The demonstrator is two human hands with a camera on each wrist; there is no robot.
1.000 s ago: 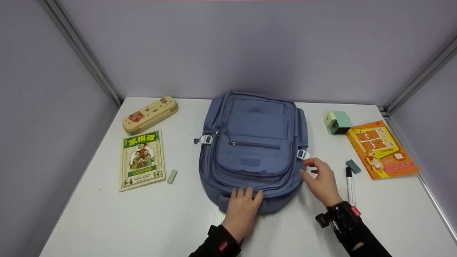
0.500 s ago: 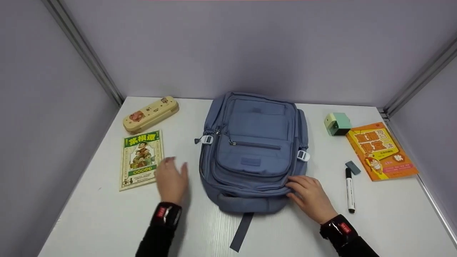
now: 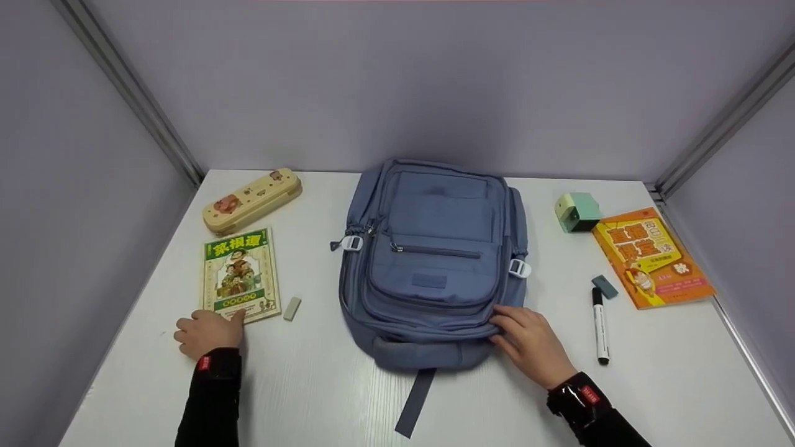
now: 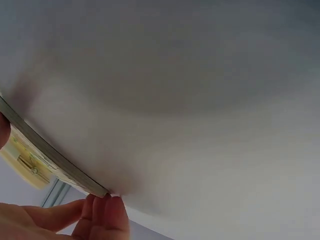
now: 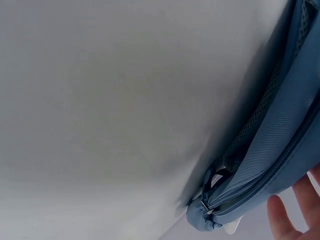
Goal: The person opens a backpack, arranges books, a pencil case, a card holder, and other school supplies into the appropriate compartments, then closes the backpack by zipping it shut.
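Note:
A book with a green and cream cover (image 3: 239, 273) lies flat on the left of the table. My left hand (image 3: 210, 335) holds it at the near left corner. In the left wrist view its curled fingertips (image 4: 107, 210) meet one end of the book's edge (image 4: 55, 155), and the thumb is at the other. A blue backpack (image 3: 438, 248) lies front up in the middle. My right hand (image 3: 535, 344) rests its fingers on the bag's near right edge. The right wrist view has those fingers (image 5: 279, 215) beside the bag's zipped side (image 5: 270, 175).
Left stand a yellow pencil case (image 3: 253, 202) and a small grey-green eraser (image 3: 292, 308). Right are a green pencil sharpener (image 3: 577, 212), an orange book (image 3: 652, 257), a dark eraser (image 3: 604, 287) and a marker (image 3: 600, 326). A strap (image 3: 415, 406) trails toward me.
My left hand has left the backpack's near edge and moved left to the green book. My right hand has come down from the side buckle to the bag's near right edge.

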